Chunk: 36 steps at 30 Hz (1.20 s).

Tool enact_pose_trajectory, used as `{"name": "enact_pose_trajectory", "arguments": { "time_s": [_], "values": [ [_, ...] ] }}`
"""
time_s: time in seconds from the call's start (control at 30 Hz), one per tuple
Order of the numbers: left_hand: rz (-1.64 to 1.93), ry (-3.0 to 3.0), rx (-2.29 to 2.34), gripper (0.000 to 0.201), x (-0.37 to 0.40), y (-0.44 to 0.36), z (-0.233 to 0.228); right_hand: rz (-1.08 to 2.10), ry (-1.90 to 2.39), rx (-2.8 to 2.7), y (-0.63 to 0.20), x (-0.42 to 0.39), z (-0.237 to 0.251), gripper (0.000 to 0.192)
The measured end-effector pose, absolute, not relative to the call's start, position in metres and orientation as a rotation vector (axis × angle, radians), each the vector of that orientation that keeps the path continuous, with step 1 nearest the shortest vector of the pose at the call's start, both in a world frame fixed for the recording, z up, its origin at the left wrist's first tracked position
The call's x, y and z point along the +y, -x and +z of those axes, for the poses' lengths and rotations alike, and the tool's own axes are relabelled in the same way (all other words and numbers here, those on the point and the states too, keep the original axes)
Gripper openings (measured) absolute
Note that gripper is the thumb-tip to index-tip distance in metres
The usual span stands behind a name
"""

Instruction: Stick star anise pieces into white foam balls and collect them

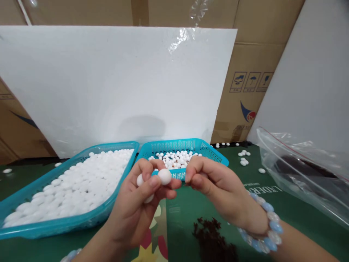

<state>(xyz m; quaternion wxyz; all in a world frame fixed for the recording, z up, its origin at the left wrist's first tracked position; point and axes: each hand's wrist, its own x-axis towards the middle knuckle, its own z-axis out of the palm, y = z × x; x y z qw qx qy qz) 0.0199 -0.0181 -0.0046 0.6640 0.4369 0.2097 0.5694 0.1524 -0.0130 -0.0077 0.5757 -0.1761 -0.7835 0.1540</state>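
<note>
Smooth white balls [164, 177] are held in my left hand [136, 203]. One sits between thumb and forefinger, and parts of others show among the curled fingers. Just to the right, my right hand [218, 189] is closed in a pinch, its fingertips apart from the ball. Whatever lies between those fingertips is hidden or too small to make out. Below the hands, a pile of small dark reddish-brown pieces [214, 240] lies on the green table surface [185, 207].
A large blue tray [109, 208] full of white balls stands at the left. Behind my hands is a blue basket [211, 154] of white balls with some reddish bits. Loose balls [244, 162] and a clear plastic bag [302, 163] lie at the right. A white board [122, 80] leans against cardboard boxes.
</note>
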Motion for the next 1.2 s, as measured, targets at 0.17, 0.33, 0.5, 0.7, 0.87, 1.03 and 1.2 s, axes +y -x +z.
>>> {"name": "enact_pose_trajectory", "arguments": {
  "time_s": [0.17, 0.33, 0.5, 0.7, 0.87, 1.03, 1.2],
  "values": [
    [1.352, -0.972, 0.557, 0.019, -0.018, -0.025, -0.006, 0.210, 0.478, -1.833, -0.151, -0.015, -0.011, 0.016],
    [1.347, -1.057, 0.550, 0.023, -0.017, -0.030, -0.008, 0.216, 0.564, -1.773, -0.146, -0.017, -0.016, 0.017],
    [1.336, -1.060, 0.552, 0.021, -0.019, -0.031, -0.008, 0.178, 0.572, -1.743, -0.142, -0.019, -0.018, 0.015],
    [1.352, -1.065, 0.525, 0.021, -0.024, -0.029, -0.006, 0.170, 0.469, -1.697, -0.141, -0.020, -0.020, 0.014],
    [1.373, -1.097, 0.546, 0.021, -0.027, -0.030, -0.003, 0.131, 0.483, -1.701, -0.141, -0.022, -0.021, 0.013],
    [1.335, -1.111, 0.553, 0.021, -0.026, -0.029, -0.002, 0.084, 0.485, -1.707, -0.141, -0.022, -0.021, 0.014],
    [1.360, -1.127, 0.527, 0.021, -0.024, -0.030, -0.001, 0.007, 0.504, -1.721, -0.140, -0.022, -0.020, 0.014]
  ]
}}
